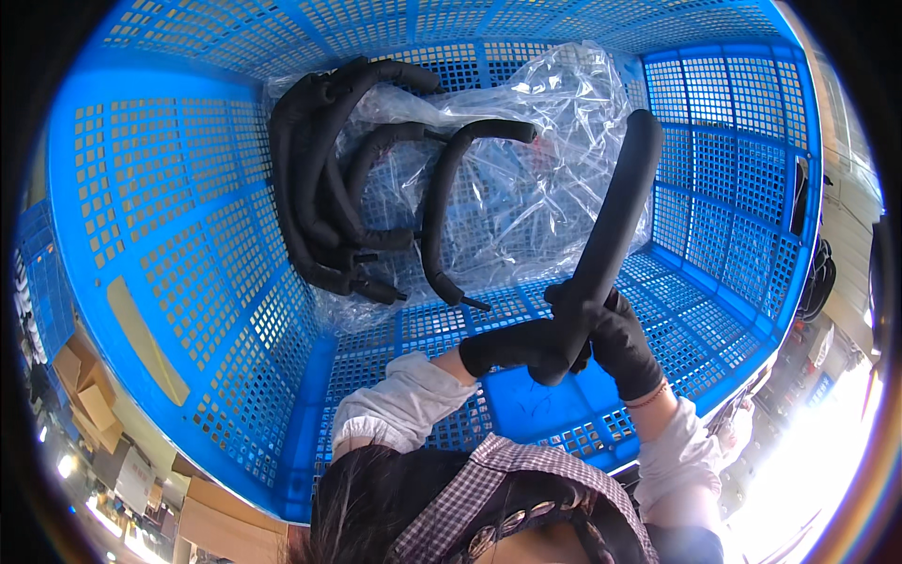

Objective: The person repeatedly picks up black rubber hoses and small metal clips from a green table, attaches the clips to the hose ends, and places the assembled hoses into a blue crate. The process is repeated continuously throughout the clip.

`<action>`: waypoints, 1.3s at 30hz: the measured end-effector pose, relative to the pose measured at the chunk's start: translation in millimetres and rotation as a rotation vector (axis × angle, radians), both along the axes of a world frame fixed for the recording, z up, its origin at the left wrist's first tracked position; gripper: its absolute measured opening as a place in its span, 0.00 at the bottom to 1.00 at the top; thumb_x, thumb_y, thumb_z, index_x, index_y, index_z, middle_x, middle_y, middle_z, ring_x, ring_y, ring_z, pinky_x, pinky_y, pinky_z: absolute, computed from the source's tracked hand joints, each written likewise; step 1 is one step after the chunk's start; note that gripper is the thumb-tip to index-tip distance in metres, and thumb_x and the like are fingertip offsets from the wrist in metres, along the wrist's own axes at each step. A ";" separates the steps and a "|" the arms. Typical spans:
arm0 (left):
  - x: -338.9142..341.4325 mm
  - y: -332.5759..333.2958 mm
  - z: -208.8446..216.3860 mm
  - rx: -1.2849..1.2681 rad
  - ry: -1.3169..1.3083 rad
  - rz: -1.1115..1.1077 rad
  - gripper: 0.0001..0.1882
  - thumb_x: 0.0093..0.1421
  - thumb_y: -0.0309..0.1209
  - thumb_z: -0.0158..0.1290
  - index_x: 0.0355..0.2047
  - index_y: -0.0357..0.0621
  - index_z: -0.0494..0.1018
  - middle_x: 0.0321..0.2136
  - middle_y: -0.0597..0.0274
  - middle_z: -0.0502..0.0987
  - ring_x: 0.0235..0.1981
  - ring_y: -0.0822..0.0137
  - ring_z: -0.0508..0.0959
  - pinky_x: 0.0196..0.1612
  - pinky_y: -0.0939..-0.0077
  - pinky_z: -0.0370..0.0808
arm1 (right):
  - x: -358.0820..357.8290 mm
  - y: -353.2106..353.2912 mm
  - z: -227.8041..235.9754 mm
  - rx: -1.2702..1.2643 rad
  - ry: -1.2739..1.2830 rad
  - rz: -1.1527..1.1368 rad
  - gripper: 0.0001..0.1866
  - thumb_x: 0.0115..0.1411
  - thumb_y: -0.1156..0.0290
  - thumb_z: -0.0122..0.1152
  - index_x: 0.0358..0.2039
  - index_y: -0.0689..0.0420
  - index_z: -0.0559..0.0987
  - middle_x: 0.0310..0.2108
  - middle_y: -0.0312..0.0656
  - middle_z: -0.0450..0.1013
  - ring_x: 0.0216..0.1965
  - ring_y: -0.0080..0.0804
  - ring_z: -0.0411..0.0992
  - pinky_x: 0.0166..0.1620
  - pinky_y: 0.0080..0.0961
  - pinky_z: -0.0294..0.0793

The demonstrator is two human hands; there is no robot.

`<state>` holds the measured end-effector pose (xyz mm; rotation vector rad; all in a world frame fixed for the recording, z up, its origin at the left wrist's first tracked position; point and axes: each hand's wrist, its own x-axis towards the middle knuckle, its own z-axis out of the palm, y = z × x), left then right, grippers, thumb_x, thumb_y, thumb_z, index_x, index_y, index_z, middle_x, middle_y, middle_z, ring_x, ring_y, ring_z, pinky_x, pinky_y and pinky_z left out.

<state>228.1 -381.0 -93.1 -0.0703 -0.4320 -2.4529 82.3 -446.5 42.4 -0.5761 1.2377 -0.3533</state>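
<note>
A long black foam-covered tube point(615, 211) is held slantwise in front of me, its far end pointing up and to the right. Both my hands wear black gloves. From the left, my left hand point(512, 346) closes around the tube's near end, with its fingers partly hidden behind it. On the other side, my right hand point(622, 348) wraps the tube a little higher up. Beyond my hands, several bent black tubes point(310, 179) lie piled on a clear plastic bag point(526, 216). One curved tube point(437, 207) rests apart to the right of the pile.
A large blue perforated plastic crate point(174, 202) surrounds the tubes with high walls on its sides. Outside it at the left are cardboard boxes point(89, 395). A bundle of black cable-like loops point(817, 282) shows past the right wall.
</note>
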 end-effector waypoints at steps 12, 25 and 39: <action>38.8 56.4 -220.9 0.324 -2.040 0.133 0.41 0.47 0.55 0.63 0.48 0.30 0.70 0.36 0.44 0.79 0.38 0.47 0.80 0.40 0.63 0.76 | -4.0 -2.5 -16.8 -0.025 0.151 -0.103 0.27 0.62 0.60 0.56 0.55 0.65 0.67 0.50 0.50 0.74 0.41 0.32 0.76 0.44 0.28 0.77; 6.6 32.9 -18.1 -0.507 -1.262 0.611 0.18 0.56 0.34 0.61 0.45 0.42 0.73 0.41 0.54 0.75 0.41 0.55 0.78 0.46 0.63 0.75 | 7.5 2.9 -66.1 0.089 -0.144 -0.105 0.30 0.61 0.70 0.58 0.62 0.58 0.61 0.50 0.42 0.70 0.46 0.27 0.71 0.49 0.25 0.73; 287.8 82.8 -212.3 0.444 -1.836 0.734 0.29 0.62 0.45 0.54 0.55 0.36 0.68 0.51 0.49 0.72 0.50 0.59 0.73 0.49 0.66 0.71 | 123.7 -5.3 -152.5 -0.231 -0.070 0.102 0.42 0.54 0.79 0.64 0.66 0.58 0.53 0.48 0.42 0.70 0.46 0.26 0.70 0.48 0.27 0.72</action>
